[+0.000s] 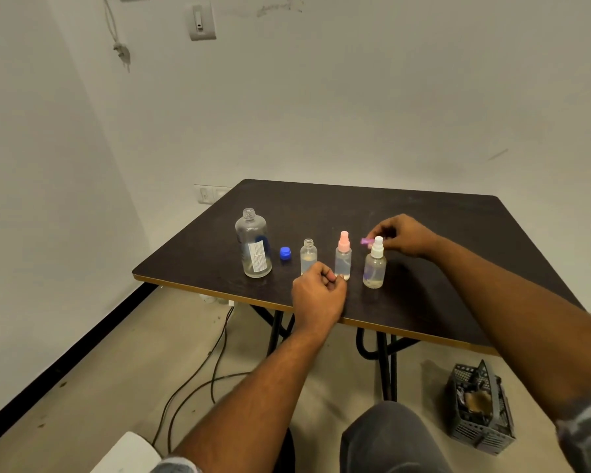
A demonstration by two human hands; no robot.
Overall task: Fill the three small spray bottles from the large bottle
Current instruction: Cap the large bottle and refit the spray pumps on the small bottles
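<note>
A large clear bottle point(253, 245) with a white label stands uncapped at the left of the dark table point(423, 220), nearly drained. Its blue cap point(285, 253) lies beside it. Three small bottles stand in a row to its right. The left small bottle point(308, 256) has no top. The middle small bottle point(343, 257) wears a pink sprayer. The right small bottle point(375, 264) wears a white sprayer. My right hand point(403, 235) pinches a small purple sprayer head point(366, 241) just behind the white sprayer. My left hand point(318, 293) rests curled on the table in front of the left small bottle.
The table's near edge point(219, 295) runs diagonally in front of me. A dark plastic basket point(480, 407) sits on the floor at the right. Cables point(198, 380) trail across the floor under the table. Wall sockets point(207, 193) lie behind the table's left corner.
</note>
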